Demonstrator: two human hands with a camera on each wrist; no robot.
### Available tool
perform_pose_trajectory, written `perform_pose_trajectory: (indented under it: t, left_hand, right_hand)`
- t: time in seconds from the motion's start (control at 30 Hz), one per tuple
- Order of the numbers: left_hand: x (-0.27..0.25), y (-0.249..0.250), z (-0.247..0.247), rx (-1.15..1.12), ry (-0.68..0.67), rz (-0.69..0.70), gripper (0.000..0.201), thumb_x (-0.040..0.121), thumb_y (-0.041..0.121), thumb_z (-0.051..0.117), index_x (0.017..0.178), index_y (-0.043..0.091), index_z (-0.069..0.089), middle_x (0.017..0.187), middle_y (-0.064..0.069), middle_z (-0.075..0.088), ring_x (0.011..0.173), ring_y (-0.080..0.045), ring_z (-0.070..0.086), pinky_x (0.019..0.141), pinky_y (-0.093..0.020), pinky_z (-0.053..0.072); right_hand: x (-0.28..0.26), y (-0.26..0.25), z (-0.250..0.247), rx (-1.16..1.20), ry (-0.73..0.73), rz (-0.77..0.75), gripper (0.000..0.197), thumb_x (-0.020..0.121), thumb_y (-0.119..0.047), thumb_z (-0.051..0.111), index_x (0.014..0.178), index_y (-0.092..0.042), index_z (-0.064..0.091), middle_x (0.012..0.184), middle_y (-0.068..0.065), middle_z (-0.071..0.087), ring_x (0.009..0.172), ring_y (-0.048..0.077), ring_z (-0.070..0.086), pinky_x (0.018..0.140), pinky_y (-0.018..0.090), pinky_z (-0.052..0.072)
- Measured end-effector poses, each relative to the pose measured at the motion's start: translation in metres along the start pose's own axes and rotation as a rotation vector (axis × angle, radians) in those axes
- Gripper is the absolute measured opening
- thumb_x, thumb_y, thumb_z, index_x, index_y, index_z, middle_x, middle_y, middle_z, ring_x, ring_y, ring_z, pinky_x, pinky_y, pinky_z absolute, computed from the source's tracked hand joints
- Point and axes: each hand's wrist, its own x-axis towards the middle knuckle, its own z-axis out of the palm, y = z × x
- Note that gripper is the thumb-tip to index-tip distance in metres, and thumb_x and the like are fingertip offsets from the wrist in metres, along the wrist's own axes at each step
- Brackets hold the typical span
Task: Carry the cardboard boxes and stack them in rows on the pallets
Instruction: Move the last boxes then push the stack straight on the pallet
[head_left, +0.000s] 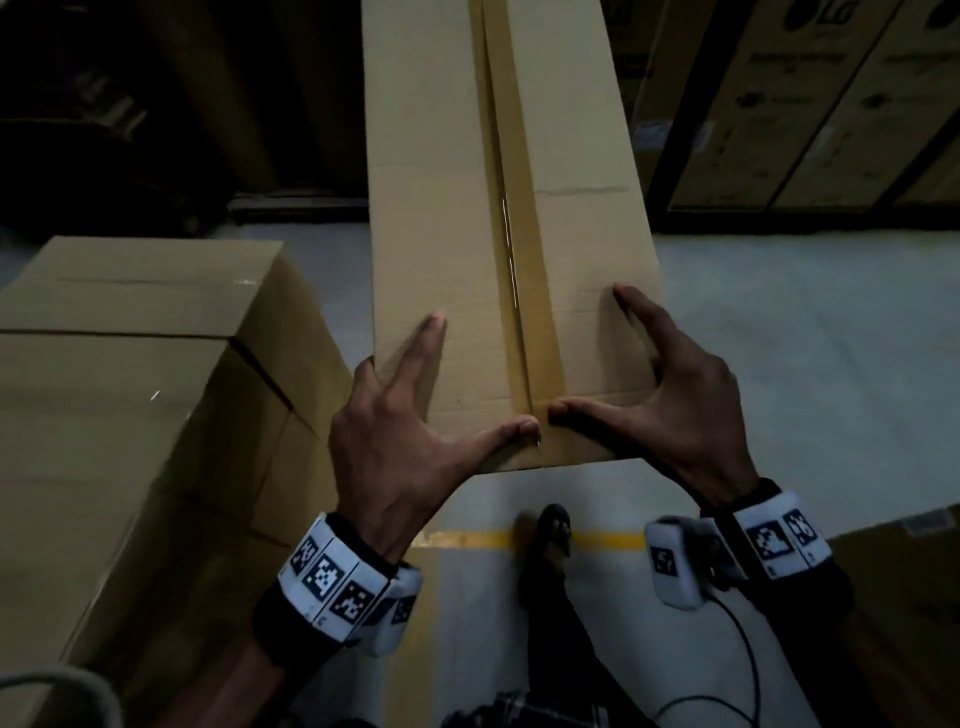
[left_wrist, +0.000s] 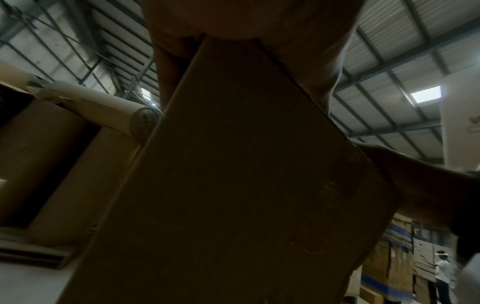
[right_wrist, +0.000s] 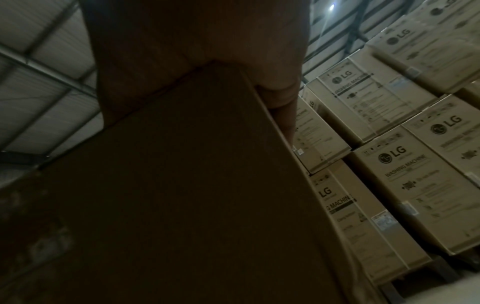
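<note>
At its near-left corner, the left hand (head_left: 395, 441) presses spread on the long carton (head_left: 441, 208), and the right hand (head_left: 670, 410) mirrors it, equally near. The carton's long axis runs straight away from them; the lower fingers probably reach down its sides.
</note>
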Motion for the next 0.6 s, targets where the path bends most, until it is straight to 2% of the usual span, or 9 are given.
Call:
perform_pose_trajectory:
  t: [0.23, 0.47, 0.6]
  left_hand:
    - [0.169, 0.049, 0.075, 0.029, -0.009, -0.034, 0.124, 0.05, 0.106, 0.048, 0.157, 0.05, 0.024, 0.129, -0.013, 0.055, 0.115, -0.031, 0.057, 0.087, -0.04, 0.053]
    - [0.316, 0.088, 0.133, -0.023, 0.022, -0.117, 0.122, 0.052, 0.102, 0.058, 0.157, 0.048, 0.027, 0.136, -0.013, 0.055, 0.121, -0.03, 0.055, 0.092, -0.041, 0.05]
    - [0.393, 0.086, 0.16, -0.022, 0.036, -0.144, 0.124, 0.05, 0.107, 0.043, 0.158, 0.049, 0.025, 0.142, -0.005, 0.054, 0.124, -0.024, 0.053, 0.094, -0.038, 0.048]
  right_hand:
    - [0.175, 0.076, -0.002, -0.028, -0.034, 0.027, 0.122, 0.051, -0.102, 0.059, 0.155, -0.05, 0.023, 0.135, 0.004, 0.062, 0.113, 0.026, 0.064, 0.091, 0.05, 0.057]
    - [0.349, 0.126, -0.006, -0.028, -0.099, -0.033, 0.119, 0.054, -0.1, 0.061, 0.155, -0.049, 0.025, 0.137, 0.004, 0.063, 0.112, 0.028, 0.066, 0.092, 0.049, 0.057]
    - [0.435, 0.144, 0.011, -0.024, -0.142, -0.059, 0.119, 0.053, -0.101, 0.06, 0.155, -0.049, 0.025, 0.136, 0.004, 0.063, 0.11, 0.027, 0.065, 0.09, 0.051, 0.057]
